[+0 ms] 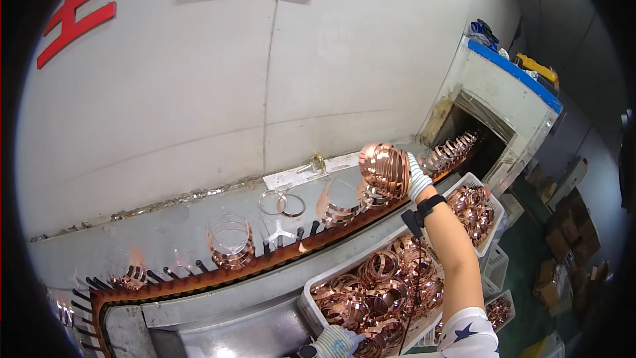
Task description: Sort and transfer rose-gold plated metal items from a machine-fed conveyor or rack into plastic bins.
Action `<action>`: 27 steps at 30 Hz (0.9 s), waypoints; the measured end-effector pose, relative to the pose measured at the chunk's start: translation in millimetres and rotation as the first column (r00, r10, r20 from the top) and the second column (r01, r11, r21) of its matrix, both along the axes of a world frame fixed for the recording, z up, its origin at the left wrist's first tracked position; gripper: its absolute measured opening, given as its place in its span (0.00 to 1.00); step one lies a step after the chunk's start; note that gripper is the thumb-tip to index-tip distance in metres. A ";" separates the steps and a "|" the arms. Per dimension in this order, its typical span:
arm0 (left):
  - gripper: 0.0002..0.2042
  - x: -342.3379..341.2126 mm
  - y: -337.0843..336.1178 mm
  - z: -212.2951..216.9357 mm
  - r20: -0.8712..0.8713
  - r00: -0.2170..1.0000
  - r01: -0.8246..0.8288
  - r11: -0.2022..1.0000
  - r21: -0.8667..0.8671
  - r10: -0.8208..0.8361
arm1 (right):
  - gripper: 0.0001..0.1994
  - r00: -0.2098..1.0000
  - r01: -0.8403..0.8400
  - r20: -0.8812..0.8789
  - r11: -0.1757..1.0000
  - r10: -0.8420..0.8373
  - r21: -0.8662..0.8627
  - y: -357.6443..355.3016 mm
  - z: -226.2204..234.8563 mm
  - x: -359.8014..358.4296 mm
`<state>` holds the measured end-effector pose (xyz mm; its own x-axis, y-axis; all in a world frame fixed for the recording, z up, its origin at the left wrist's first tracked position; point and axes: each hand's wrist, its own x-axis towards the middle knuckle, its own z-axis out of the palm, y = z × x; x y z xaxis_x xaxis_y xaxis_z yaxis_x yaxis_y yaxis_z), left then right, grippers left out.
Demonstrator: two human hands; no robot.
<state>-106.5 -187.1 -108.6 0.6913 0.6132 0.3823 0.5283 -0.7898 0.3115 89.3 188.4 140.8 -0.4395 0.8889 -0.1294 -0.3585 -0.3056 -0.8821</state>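
My right hand (418, 179), in a striped glove, is closed around a bundle of thin copper-coloured metal rings (383, 164). It holds the bundle above the conveyor, where more rings hang just below it. At the lower edge, my left hand (334, 343), also gloved, lies over the near rim of a white basket (311, 305). The basket is heaped with loose copper-coloured rings (384, 292). A blue fingertip of the left glove reaches toward the rings; the other fingers are too hidden to show a grip.
A curved conveyor (265, 262) with dark upright pegs carries ring stacks (230, 245) toward a machine opening (480, 132) at right. Two loose rings (281, 204) lie on the grey ledge behind. Another white basket of rings (472, 209) stands beyond my right forearm. A metal tray (248, 335) sits in front.
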 end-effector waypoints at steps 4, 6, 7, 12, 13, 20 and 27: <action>0.08 5.9 1.5 -1.5 0.162 0.987 -0.006 1.000 0.008 0.005 | 0.24 0.978 0.144 0.177 0.975 -0.114 -0.167 62.4 -35.1 41.3; 0.08 9.9 3.0 -6.0 0.037 0.999 0.022 0.999 -0.026 -0.021 | 0.29 0.897 0.180 0.441 0.929 -0.021 -0.323 91.3 -58.1 59.9; 0.09 11.3 5.4 -7.1 0.001 0.999 0.043 0.997 -0.065 -0.043 | 0.23 0.778 0.286 0.620 0.934 -0.098 -0.212 102.9 -76.1 51.9; 0.12 23.3 17.3 -50.5 -0.022 0.998 0.046 0.983 -0.180 -0.051 | 0.16 0.323 -0.216 0.929 0.941 -0.183 0.260 118.3 -115.2 8.7; 0.12 23.9 19.2 -49.5 -0.046 0.996 0.067 0.986 -0.153 -0.075 | 0.16 0.214 -0.413 0.948 0.858 -0.235 0.306 116.1 -119.2 9.7; 0.09 7.8 17.4 -29.1 0.104 0.994 0.015 0.999 -0.030 -0.011 | 0.19 0.082 -0.581 0.957 0.766 -0.279 0.274 8.2 -76.9 -64.3; 0.12 16.8 20.5 -24.0 -0.002 0.996 0.084 0.996 0.018 -0.084 | 0.22 0.293 -0.436 0.837 0.715 -0.461 0.547 -60.0 -82.2 -66.6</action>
<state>-89.6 -166.6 -132.5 0.7407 0.5456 0.3920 0.4599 -0.8371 0.2962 22.8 128.3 58.6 -0.4063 0.9063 0.1167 0.7787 0.4102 -0.4748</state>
